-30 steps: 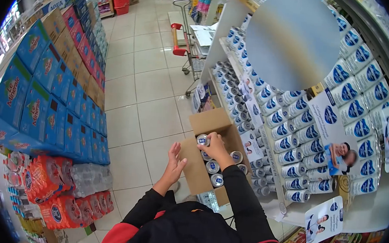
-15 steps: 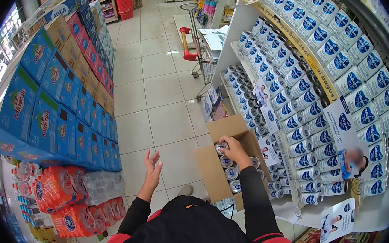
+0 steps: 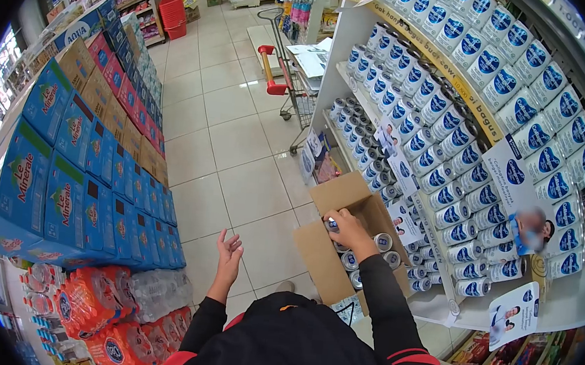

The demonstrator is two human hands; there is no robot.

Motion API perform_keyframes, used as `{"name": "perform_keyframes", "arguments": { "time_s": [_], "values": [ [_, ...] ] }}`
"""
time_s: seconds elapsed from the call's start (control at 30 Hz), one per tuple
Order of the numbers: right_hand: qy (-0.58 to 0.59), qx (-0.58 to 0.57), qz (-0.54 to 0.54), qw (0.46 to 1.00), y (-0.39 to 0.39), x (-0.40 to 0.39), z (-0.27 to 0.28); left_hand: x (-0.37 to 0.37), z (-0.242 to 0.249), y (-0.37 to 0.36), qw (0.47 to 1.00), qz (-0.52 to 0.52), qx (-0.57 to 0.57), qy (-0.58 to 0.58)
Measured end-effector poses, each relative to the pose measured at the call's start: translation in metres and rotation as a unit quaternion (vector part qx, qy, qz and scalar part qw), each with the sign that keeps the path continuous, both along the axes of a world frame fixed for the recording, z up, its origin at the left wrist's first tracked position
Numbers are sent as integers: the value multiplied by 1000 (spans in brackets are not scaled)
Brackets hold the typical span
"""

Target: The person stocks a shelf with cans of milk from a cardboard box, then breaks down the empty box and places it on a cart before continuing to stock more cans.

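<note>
My right hand (image 3: 348, 230) is wrapped round a small silver-and-blue can (image 3: 332, 224) at the upper part of an open cardboard box (image 3: 315, 261). Inside the box, more cans (image 3: 349, 260) stand upright below and beside that hand, their round tops showing. To the left of the box, my left hand (image 3: 230, 255) hangs over the tiled floor with its fingers spread and nothing in it. White cans with blue labels (image 3: 458, 233) fill the tilted shelf to the right of the box.
On the left are stacked blue cartons (image 3: 68, 198), with orange-wrapped bottle packs (image 3: 94, 297) nearer me. A shopping cart with a red handle (image 3: 270, 69) stands ahead on the tiled floor (image 3: 203, 126). Promotional cards (image 3: 514, 314) stick out from the shelf.
My right hand has lifted the can slightly and turned it, so its side now shows instead of its top. The view has shifted a little; my left hand stays spread.
</note>
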State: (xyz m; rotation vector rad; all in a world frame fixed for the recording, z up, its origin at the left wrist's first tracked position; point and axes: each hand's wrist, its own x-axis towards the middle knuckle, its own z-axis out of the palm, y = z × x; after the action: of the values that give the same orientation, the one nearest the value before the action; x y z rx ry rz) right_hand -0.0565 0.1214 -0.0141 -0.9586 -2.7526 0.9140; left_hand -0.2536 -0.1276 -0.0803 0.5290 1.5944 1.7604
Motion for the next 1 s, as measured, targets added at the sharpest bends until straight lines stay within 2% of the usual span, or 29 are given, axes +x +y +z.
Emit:
{"name": "perform_keyframes", "arguments": {
  "time_s": [0.17, 0.27, 0.43, 0.5, 0.57, 0.67, 0.73, 0.8, 0.87, 0.9, 0.97, 1.0],
  "values": [
    [17, 25, -20, 999, -2, 8, 11, -6, -49, -46, 993, -9, -114, 35],
    [42, 60, -31, 997, -5, 16, 18, -4, -44, -65, 986, 36, -166, 0],
    [85, 104, -10, 991, -3, 32, 25, -6, -37, -51, 987, 46, -153, 22],
    [106, 86, -26, 990, -5, 36, 62, -6, -28, -30, 990, 37, -130, 41],
    [167, 35, -59, 984, 3, 47, 71, -3, -15, -6, 997, -8, -66, 47],
    [213, 48, -95, 971, 5, 63, 105, 10, 17, 34, 996, -58, -19, 63],
    [239, 15, -112, 964, 5, 77, 113, 23, 50, 61, 994, -103, -10, 46],
    [315, -156, -174, 920, -7, 90, 133, 42, 86, 85, 988, -153, 1, 30],
    [339, -232, -164, 897, -22, 101, 159, 66, 122, 102, 958, -270, 49, -82],
    [344, -227, -148, 899, -29, 106, 169, 80, 139, 107, 955, -282, 58, -76],
    [349, -204, -125, 906, -45, 117, 191, 107, 169, 115, 895, -421, 130, -68],
    [353, -172, -120, 912, -52, 123, 197, 118, 179, 119, 886, -439, 141, -59]
  ]
}}
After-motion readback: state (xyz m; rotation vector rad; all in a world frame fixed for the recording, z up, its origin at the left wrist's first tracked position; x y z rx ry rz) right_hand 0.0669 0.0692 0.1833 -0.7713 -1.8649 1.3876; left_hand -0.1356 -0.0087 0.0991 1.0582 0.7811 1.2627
